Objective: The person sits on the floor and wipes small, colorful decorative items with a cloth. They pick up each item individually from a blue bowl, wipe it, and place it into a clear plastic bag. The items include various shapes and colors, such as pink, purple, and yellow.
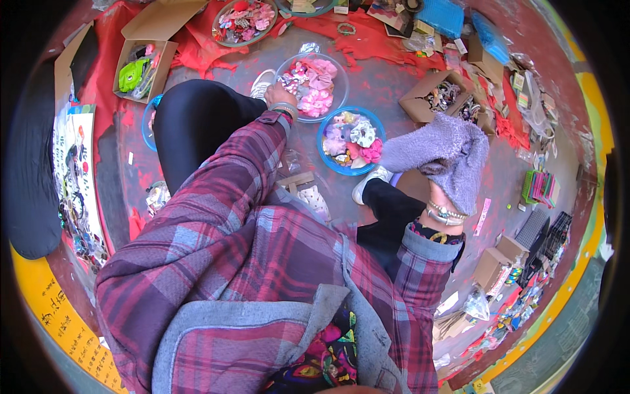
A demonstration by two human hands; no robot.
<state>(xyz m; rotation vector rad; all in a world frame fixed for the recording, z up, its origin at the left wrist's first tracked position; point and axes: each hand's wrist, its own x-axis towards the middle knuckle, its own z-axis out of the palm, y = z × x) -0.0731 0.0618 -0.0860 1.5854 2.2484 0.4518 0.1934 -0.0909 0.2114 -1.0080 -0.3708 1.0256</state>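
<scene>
My left hand (pixel 280 96) reaches to the left rim of a clear round bowl (pixel 344 92) filled with pink scrunchies (pixel 317 82). Its fingers are bent inward beside a pale patterned piece of fabric; what they grip is too small to make out. A fluffy lavender towel (pixel 436 152) covers my right hand and hangs from it toward the left, so the fingers are hidden; only the bracelets (pixel 446 213) and wrist show below. Between both hands stands a blue bowl (pixel 322 150) of scrunchies in white, lilac, cream and bright pink.
An open carton (pixel 141 69) with a green item stands at far left, near a bowl of hair accessories (pixel 244 23). Cardboard boxes (pixel 420 98) of small goods lie to the right. A green basket (pixel 541 188) and scattered packages line the right side. Torn red sheeting (pixel 348 43) covers parts of the floor.
</scene>
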